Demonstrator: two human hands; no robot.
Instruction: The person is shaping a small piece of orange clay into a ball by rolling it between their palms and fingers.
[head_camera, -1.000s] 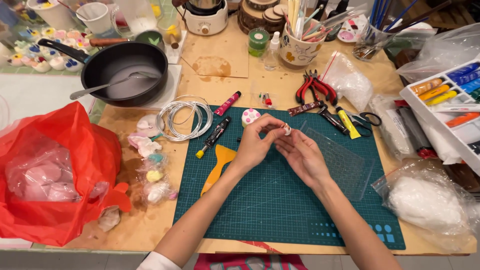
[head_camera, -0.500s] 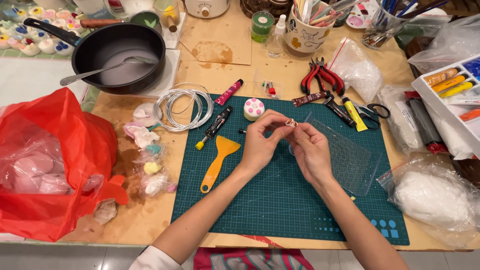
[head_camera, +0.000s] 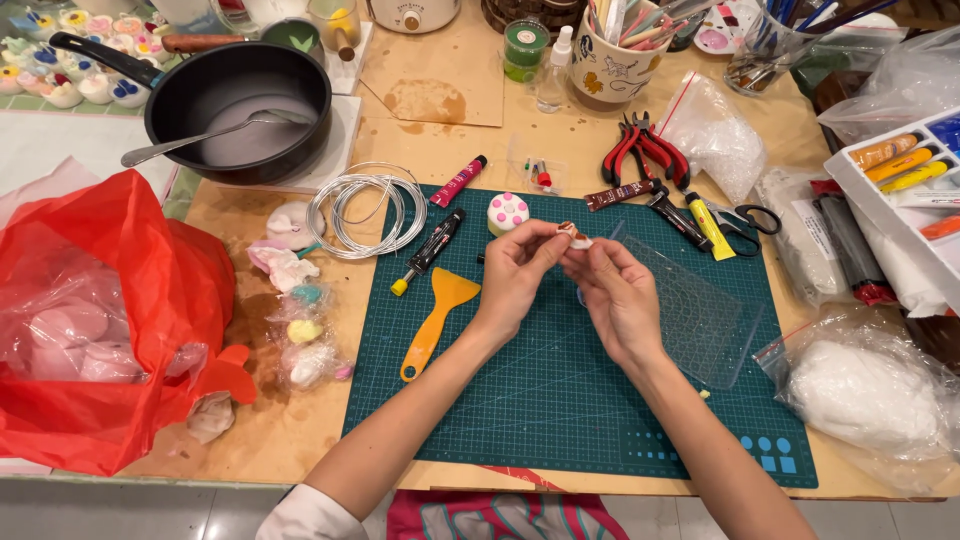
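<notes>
Both my hands meet over the dark green cutting mat (head_camera: 560, 400). My left hand (head_camera: 517, 272) and my right hand (head_camera: 615, 295) pinch a tiny white and red-brown clay piece (head_camera: 573, 234) between their fingertips, held just above the mat. A small white round cake-like piece with pink dots (head_camera: 507, 212) sits on the mat just left of my left hand. An orange plastic scraper (head_camera: 436, 316) lies on the mat near my left wrist. A clear textured plastic sheet (head_camera: 695, 310) lies under and right of my right hand.
A coil of silver wire (head_camera: 367, 208), paint tubes and a black pen lie at the mat's top left. Red pliers (head_camera: 640, 150), scissors and a yellow tube lie at the top right. A black pan with a spoon (head_camera: 240, 105), a red bag (head_camera: 100, 320) and bagged clay lumps stand left; bags of white clay right.
The view has shifted a little, so the table sits higher in the picture. My hands stay together on the tiny piece, with the fingers turned slightly around it.
</notes>
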